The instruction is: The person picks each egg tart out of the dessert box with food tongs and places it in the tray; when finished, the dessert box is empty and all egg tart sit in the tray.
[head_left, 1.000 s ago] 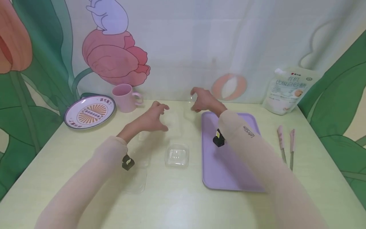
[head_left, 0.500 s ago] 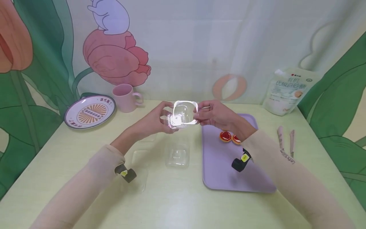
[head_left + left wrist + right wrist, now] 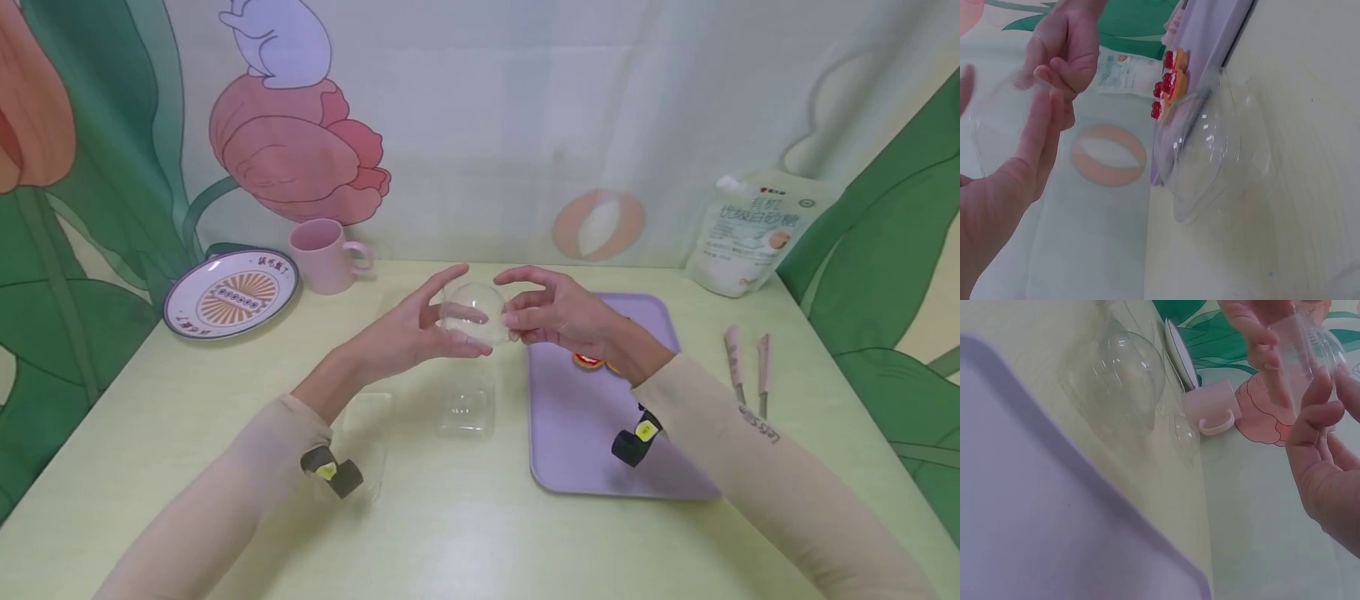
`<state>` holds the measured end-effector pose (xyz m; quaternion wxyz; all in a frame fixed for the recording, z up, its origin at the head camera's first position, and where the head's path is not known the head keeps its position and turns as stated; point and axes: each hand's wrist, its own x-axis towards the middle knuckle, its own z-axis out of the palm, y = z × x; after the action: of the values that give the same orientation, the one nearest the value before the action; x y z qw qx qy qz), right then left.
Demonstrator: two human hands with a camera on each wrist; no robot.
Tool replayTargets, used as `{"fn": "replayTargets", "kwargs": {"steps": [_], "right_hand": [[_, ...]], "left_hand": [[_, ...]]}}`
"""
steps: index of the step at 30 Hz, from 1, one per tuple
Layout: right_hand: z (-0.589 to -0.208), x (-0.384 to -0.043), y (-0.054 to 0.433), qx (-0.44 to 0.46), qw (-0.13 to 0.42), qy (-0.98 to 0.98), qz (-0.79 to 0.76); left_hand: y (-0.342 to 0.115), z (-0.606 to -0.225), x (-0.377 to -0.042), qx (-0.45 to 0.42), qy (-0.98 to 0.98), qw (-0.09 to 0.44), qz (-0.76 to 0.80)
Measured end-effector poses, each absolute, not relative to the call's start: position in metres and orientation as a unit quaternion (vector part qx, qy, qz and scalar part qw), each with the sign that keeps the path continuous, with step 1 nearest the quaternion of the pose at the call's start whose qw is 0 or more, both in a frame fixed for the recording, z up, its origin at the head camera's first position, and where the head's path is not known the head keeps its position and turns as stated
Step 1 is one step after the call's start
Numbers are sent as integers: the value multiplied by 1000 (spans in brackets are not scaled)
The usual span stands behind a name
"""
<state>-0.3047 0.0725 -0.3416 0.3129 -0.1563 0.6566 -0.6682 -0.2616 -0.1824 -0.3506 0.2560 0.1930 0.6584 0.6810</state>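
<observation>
A small clear plastic container [image 3: 474, 302] with a rounded dome is held up over the back of the table. My left hand [image 3: 393, 335] grips it from the left, fingers and thumb on either side of it. From the right, my right hand [image 3: 573, 315] pinches its edge between thumb and fingers, index finger raised. The right wrist view shows the container [image 3: 1300, 356] side-on, ribbed below the dome. Under the hands, another clear container [image 3: 467, 410] stands on the table.
A purple tray [image 3: 592, 450] lies at the right, with small red-topped tarts [image 3: 1174, 86] partly hidden by my right hand. Two pink-handled knives [image 3: 733, 350] and a white pouch [image 3: 753, 237] are farther right. A pink mug [image 3: 324, 258], plate [image 3: 228, 296] and clear plastic pieces [image 3: 367, 417] stand left.
The hands first reached apart at the back, then came together around the clear container. Since half a second ago it has turned, its dome now facing the camera. The right index finger has lifted.
</observation>
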Motion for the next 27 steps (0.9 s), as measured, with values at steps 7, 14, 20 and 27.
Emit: {"fn": "replayTargets", "kwargs": {"steps": [7,14,20,27], "right_hand": [[-342,-300,71,-189,267,709,-625],[-345,-290,66,-214,231,714,-626],[-348,-287,65,-213,218,693,-653],[-356,-290,61,-204,228,698,-647]], "left_hand": [[-178,-352,-260,173,622,229,729],[-174,-353,-263,172,665,169,707],[-175,-351,-261,174,694,154,681],[-177,-357,-267,158,723,143,657]]}}
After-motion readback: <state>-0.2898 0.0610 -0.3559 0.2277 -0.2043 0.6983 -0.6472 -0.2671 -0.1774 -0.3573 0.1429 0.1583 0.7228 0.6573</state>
